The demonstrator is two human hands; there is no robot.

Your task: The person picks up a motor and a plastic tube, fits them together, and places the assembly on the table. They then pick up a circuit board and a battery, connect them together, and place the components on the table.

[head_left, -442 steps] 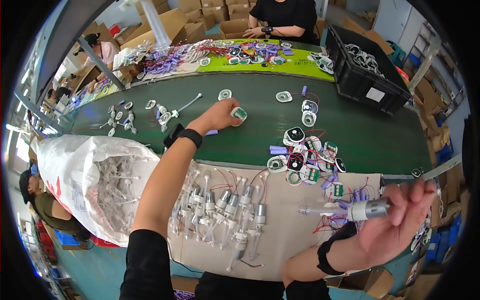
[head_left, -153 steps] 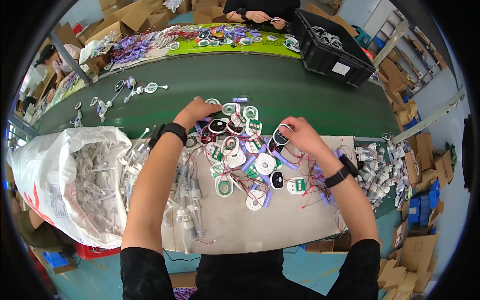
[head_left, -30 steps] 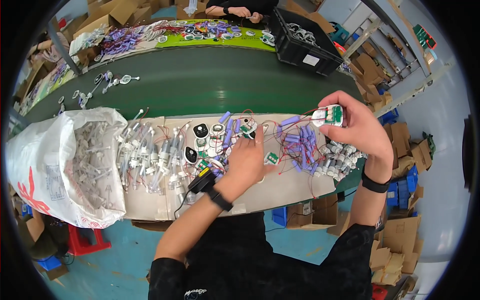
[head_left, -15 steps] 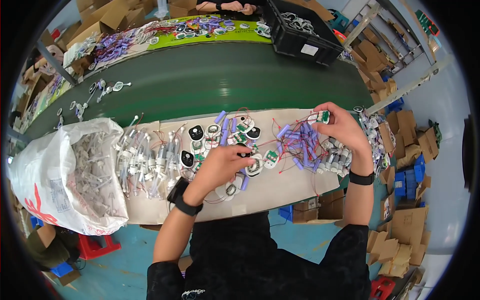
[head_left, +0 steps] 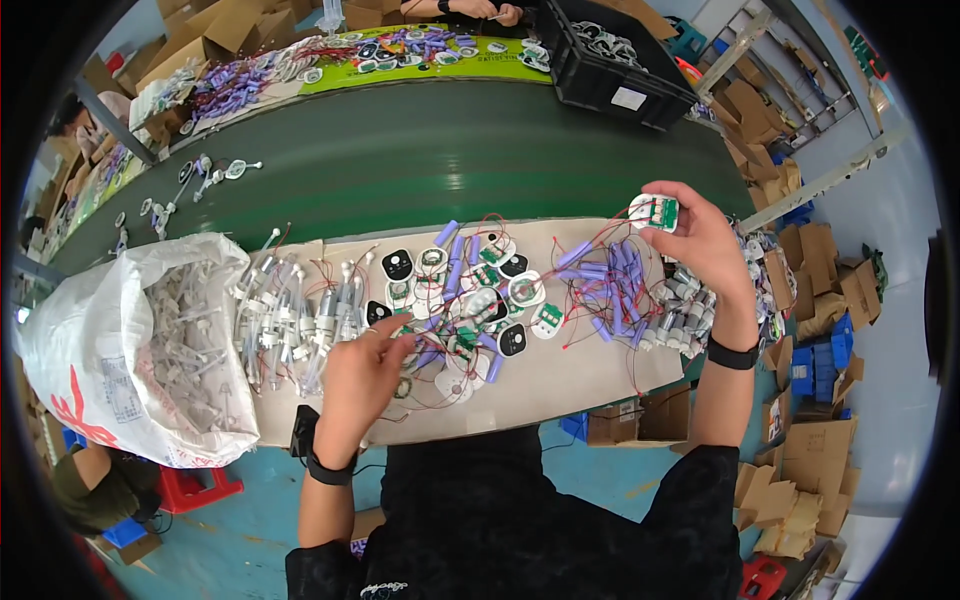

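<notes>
My right hand (head_left: 695, 240) grips a white round plastic piece with a green circuit board (head_left: 660, 212), raised over the far edge of the worktable. Thin red wires trail from it toward the lavender battery cells (head_left: 615, 285) heaped below. My left hand (head_left: 365, 375) hovers at the near left side of a pile of parts, thumb and index finger slightly apart, with nothing visible between them. In that pile lie white pieces with green boards (head_left: 547, 320), black-faced pieces (head_left: 397, 265), more lavender cells and tangled red wires.
Left of the pile lie clear tubes with white fittings (head_left: 325, 315) and an open white sack (head_left: 100, 370) of similar parts. Beyond the cardboard-covered tabletop (head_left: 600, 375) runs a green conveyor belt (head_left: 400, 150). A black crate (head_left: 625, 95) and a co-worker's hands (head_left: 480, 10) are opposite.
My left hand has drawn back left and nearer to me, uncovering parts in the middle of the pile. My right hand has lifted the white piece slightly up and right, showing its green board.
</notes>
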